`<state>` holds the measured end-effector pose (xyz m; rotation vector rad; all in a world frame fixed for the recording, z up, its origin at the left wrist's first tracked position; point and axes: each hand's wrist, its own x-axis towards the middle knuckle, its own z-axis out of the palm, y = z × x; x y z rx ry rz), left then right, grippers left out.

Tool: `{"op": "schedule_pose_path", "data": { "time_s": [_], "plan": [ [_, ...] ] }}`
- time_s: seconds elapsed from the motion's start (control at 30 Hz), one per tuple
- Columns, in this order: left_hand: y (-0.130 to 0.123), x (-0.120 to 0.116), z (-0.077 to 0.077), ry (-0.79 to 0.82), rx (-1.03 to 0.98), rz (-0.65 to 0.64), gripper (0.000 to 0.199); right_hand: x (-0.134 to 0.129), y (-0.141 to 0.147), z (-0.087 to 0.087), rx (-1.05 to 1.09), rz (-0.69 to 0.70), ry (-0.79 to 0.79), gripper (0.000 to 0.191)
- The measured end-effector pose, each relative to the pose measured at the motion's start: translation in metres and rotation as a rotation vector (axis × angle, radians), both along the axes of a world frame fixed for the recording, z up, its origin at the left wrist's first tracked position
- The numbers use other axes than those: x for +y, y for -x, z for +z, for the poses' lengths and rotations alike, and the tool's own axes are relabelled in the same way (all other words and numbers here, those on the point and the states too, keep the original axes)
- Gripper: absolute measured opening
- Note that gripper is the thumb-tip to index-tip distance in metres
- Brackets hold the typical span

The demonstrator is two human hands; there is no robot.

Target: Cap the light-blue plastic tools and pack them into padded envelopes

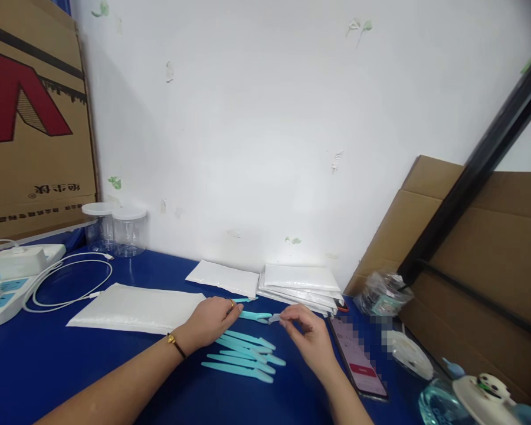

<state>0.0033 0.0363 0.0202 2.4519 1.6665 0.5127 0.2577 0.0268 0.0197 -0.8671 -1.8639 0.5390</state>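
My left hand [212, 319], with a dark bracelet at the wrist and a ring, is closed around the handle end of a turquoise eyebrow razor [254, 316]. At the razor's tip, my right hand [307, 330] pinches a small translucent cap [275, 318] between thumb and forefinger. Whether the cap still touches the blade end I cannot tell. Below the hands, several turquoise eyebrow razors [239, 370] lie roughly side by side on the blue table [168, 395]. Another turquoise piece shows just behind my left fingers. A white padded mailer [133, 307] lies left of and partly behind my left hand.
Behind the hands are a single white mailer [223, 277] and a stack of mailers [301, 283] against the wall. A phone [358, 360] lies right of my right hand. Clear jars [130, 236], a power strip [13, 295] and white cable stand left; a teal bottle [440, 401] is front right.
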Motion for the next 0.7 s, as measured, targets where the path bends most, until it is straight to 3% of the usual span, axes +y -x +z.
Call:
{"op": "schedule_pose_path", "data": {
  "time_s": [0.17, 0.33, 0.43, 0.57, 0.7],
  "plan": [
    [-0.004, -0.003, 0.0, 0.012, -0.027, -0.008, 0.061, -0.001, 0.006, -0.006, -0.006, 0.031, 0.016, 0.009],
    [-0.015, -0.011, -0.001, 0.042, -0.117, -0.108, 0.06, -0.005, 0.018, -0.012, -0.069, 0.075, 0.086, 0.006],
    [-0.014, -0.01, 0.0, 0.068, -0.141, -0.071, 0.061, -0.005, 0.015, -0.008, -0.061, 0.113, 0.105, 0.006],
    [-0.005, -0.005, 0.005, 0.084, -0.107, 0.014, 0.06, 0.0, 0.0, -0.002, 0.027, 0.034, 0.077, 0.007],
    [-0.003, -0.004, 0.005, 0.063, -0.063, 0.022, 0.059, 0.003, -0.008, -0.003, 0.058, -0.03, 0.064, 0.009]
  ]
}}
